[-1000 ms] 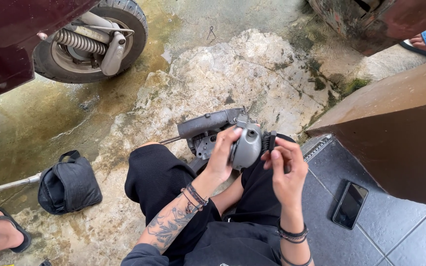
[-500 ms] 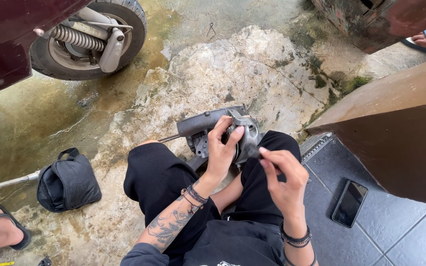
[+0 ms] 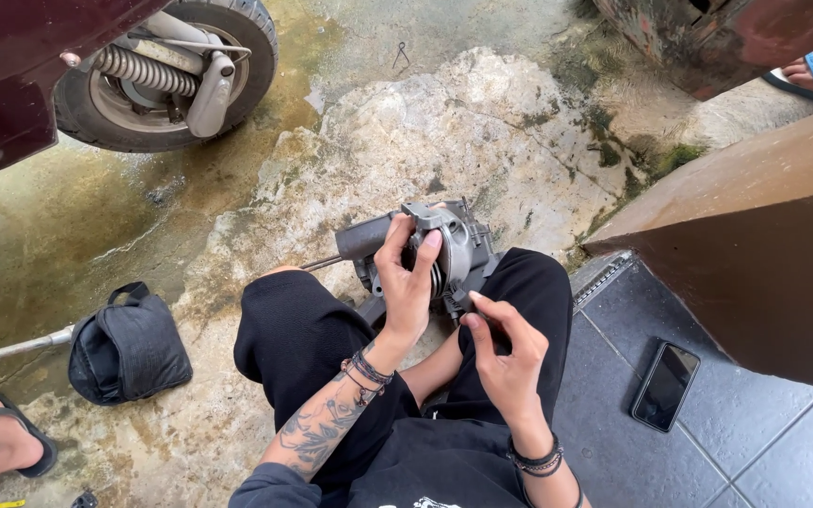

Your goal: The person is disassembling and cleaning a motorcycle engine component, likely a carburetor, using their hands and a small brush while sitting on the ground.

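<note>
Head view, outdoors: the ground (image 3: 482,122) is rough pale stone and stained wet concrete, with dark floor tiles (image 3: 613,414) to the near right where a black phone (image 3: 666,385) lies. The grey metal engine part (image 3: 435,252) is chunky cast stuff with a dark tube sticking out left, and it sits between the person's knees, just past the black trousers (image 3: 303,339). The left hand (image 3: 408,282) is wrapped over its front, fingers curled on it. The right hand (image 3: 505,353) is half closed just beside it, fingertips pinched; can't tell if anything's in there. A brown box (image 3: 755,245) crowds the right edge, a scooter wheel (image 3: 171,75) sits far left, a black bag (image 3: 129,343) near left, stone open beyond.
</note>
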